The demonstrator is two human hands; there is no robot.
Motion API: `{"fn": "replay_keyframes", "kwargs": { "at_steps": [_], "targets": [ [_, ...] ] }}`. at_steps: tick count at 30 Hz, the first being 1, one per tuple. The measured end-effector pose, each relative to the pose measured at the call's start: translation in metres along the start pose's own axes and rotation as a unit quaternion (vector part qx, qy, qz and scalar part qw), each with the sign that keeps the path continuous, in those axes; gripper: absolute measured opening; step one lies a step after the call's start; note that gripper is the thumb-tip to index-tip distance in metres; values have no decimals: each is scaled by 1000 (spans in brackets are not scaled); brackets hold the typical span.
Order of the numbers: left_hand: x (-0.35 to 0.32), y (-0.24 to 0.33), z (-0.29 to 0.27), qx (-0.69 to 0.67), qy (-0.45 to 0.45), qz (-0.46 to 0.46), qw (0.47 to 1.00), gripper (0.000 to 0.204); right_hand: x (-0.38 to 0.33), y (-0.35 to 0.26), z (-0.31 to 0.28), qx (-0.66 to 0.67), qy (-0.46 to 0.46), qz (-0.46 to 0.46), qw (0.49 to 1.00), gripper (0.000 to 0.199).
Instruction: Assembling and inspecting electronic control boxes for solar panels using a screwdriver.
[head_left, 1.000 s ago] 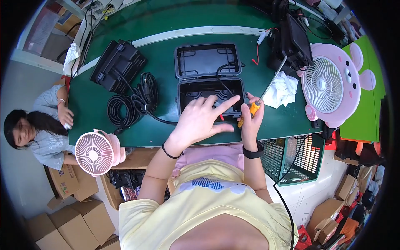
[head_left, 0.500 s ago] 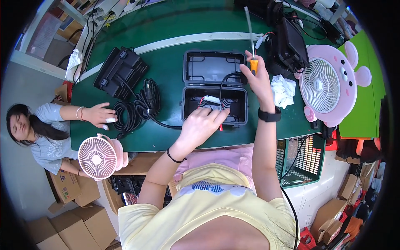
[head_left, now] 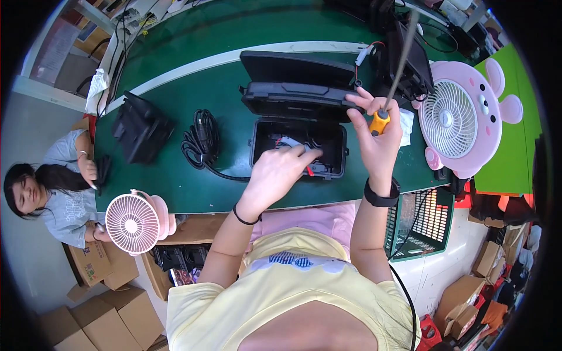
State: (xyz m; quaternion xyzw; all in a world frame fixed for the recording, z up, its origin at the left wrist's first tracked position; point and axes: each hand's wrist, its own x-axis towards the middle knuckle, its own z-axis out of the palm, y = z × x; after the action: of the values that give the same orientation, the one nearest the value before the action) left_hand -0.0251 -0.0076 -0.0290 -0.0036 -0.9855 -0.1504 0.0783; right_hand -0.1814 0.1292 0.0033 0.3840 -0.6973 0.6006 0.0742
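A black plastic box [head_left: 343, 153] stands on the bench in front of me, its hinged lid [head_left: 298, 100] tilted partway up behind it. My left hand [head_left: 280, 171] reaches down into the box, fingers bent over a white connector [head_left: 288, 141] and red wires; the fingertips are mostly hidden. My right hand [head_left: 377, 131] grips a screwdriver by its yellow handle [head_left: 380, 121], the shaft pointing up and away. The thumb and forefinger of that hand are at the lid's right edge. A black cable [head_left: 225, 174] runs from the box's left side to a coil [head_left: 201, 137].
Another black box [head_left: 141, 128] sits at the left. A co-worker's hand [head_left: 88, 169] is at the bench's left edge by a dark cable [head_left: 102, 169]. A small pink fan [head_left: 133, 223] stands near front left; a larger pink fan [head_left: 448, 120] and white tissue [head_left: 406, 126] are right.
The box's lid has swung up from lying open. My right hand has tilted the screwdriver rightward. The co-worker's hand and a cable coil have moved left, and the left-hand black box has turned.
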Motion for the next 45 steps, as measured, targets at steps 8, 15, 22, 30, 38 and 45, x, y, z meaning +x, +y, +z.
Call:
{"fn": "replay_keyframes", "kwargs": {
  "at_steps": [8,15,22,30,38,45],
  "targets": [
    [-25,3,-16,-27,162,-26,986,92,-7,5,5,189,32,44,981,31],
    [-58,-14,6,77,173,84,978,53,-8,7,7,194,29,47,980,30],
    [-30,14,14,155,118,99,976,50,-8,6,8,198,27,51,979,29],
    [0,16,7,62,57,47,995,42,-10,6,6,196,21,64,978,29],
    [8,10,11,33,117,16,993,37,-18,12,2,201,-11,65,977,31],
    [-1,4,4,84,199,-11,976,40,-18,15,2,205,-12,84,975,32]
  ]
}}
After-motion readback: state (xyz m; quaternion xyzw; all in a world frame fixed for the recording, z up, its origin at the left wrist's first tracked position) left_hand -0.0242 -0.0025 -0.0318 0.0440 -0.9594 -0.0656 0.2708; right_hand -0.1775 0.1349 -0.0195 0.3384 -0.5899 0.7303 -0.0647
